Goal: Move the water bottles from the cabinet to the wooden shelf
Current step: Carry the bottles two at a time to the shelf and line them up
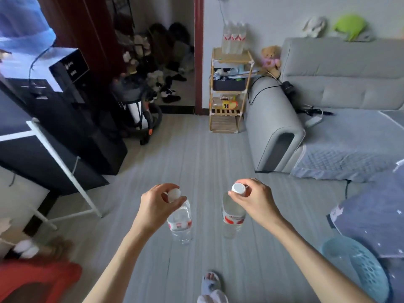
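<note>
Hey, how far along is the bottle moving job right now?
Done: a few bottles already stand on top of the wooden shelf. In hand: the left hand holds one bottle by its cap and the right hand another, out over the floor. Left: setting these two on the shelf. The cabinet's contents aren't visible, so more may remain.

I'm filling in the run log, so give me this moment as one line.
left hand: grips bottle by cap | right hand: grips second bottle by cap | wooden shelf: ahead, bottles on top
</note>
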Demonstrator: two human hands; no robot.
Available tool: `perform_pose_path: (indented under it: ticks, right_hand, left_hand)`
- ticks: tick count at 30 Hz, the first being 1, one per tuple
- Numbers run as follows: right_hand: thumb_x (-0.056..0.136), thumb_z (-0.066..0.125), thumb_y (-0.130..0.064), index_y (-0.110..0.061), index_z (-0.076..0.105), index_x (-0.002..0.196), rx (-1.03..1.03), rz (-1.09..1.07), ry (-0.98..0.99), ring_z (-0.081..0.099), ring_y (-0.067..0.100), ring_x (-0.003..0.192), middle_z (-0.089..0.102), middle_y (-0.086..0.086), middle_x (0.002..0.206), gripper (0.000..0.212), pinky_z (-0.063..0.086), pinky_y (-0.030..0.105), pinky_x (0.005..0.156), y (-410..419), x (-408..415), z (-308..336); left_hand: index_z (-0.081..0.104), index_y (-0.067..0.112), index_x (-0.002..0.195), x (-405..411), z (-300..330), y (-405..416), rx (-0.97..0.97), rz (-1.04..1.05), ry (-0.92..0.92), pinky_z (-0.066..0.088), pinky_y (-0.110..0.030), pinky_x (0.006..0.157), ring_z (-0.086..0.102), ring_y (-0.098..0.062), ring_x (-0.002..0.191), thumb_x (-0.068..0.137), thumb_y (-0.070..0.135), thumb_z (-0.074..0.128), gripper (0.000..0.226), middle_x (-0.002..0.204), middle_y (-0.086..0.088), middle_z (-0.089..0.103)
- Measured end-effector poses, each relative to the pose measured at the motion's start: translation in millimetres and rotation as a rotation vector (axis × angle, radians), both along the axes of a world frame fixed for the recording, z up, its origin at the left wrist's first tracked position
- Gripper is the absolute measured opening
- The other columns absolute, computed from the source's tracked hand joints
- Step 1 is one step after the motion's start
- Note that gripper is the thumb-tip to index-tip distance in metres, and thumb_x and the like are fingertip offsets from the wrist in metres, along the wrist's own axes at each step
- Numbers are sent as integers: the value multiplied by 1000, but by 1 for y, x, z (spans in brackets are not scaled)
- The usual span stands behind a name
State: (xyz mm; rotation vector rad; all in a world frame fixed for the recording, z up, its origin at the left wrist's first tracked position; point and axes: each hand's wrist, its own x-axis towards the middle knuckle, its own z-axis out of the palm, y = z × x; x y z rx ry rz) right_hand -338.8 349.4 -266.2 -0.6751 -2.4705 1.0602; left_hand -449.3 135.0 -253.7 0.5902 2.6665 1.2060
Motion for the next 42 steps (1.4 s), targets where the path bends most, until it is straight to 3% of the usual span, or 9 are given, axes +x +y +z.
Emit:
perform_pose_path:
  ticks: [6, 14, 19, 23, 26, 34, 39, 42]
  right_hand:
    - [67, 77, -17, -9, 66, 82, 27, 4, 23, 55, 14, 75, 63, 4, 82, 20, 35, 17, 69, 93, -112, 16]
    - [69, 76, -18, -9, 66, 82, 55, -24, 13, 53, 11, 72, 63, 1, 81, 19, 34, 1, 64, 206, -260, 11]
    - [69, 76, -19, -7, 66, 83, 58, -42, -43, 54, 13, 73, 65, 3, 83, 21, 37, 15, 65, 280, -365, 8]
    - [67, 77, -19, -11, 66, 79, 80, -85, -39, 54, 12, 69, 65, 4, 81, 18, 34, 6, 61, 341, -431, 17]
    - [68, 77, -18, -13, 66, 81, 78, -138, 8, 54, 10, 67, 63, 1, 80, 17, 36, 4, 62, 388, -472, 26]
    - [70, 76, -22, -13, 66, 86, 85, -120, -13, 58, 15, 72, 64, 3, 85, 21, 39, 13, 64, 515, -589, 23]
    - [69, 77, -23, -12, 67, 85, 64, -90, -7, 55, 8, 67, 61, -2, 78, 21, 38, 4, 61, 613, -658, 26]
    - [68, 78, -20, -11, 67, 83, 71, -79, 34, 55, 10, 68, 60, -5, 76, 21, 37, 3, 62, 663, -701, 41]
  left_hand:
    - [68, 20, 92, -106, 16, 98, 5, -28, 27, 36, 2, 61, 56, -1, 69, 69, 26, 77, 26, 86, 3, 64]
    - [68, 23, 99, -262, 11, 219, 31, -65, 33, 42, -5, 63, 61, -13, 74, 68, 29, 78, 32, 87, 4, 65]
    - [69, 20, 95, -375, 10, 297, 21, -125, 37, 41, -5, 60, 60, -11, 71, 68, 29, 78, 30, 79, 3, 66]
    - [69, 17, 93, -454, 27, 366, 24, -202, 69, 40, -3, 61, 60, -13, 72, 68, 26, 78, 29, 79, 6, 63]
    - [68, 17, 95, -503, 37, 419, 20, -261, 78, 44, -12, 67, 60, -18, 76, 68, 25, 78, 29, 84, 4, 63]
    - [69, 18, 92, -617, 24, 548, 61, -222, 30, 41, -1, 62, 58, -3, 69, 68, 25, 78, 27, 79, 9, 63]
    - [69, 21, 91, -682, 27, 639, 81, -209, 17, 37, 1, 59, 57, 5, 66, 66, 27, 79, 27, 74, 20, 61]
    - [69, 21, 91, -717, 36, 684, 80, -195, 30, 39, 0, 59, 57, 8, 70, 67, 26, 79, 26, 75, 17, 62]
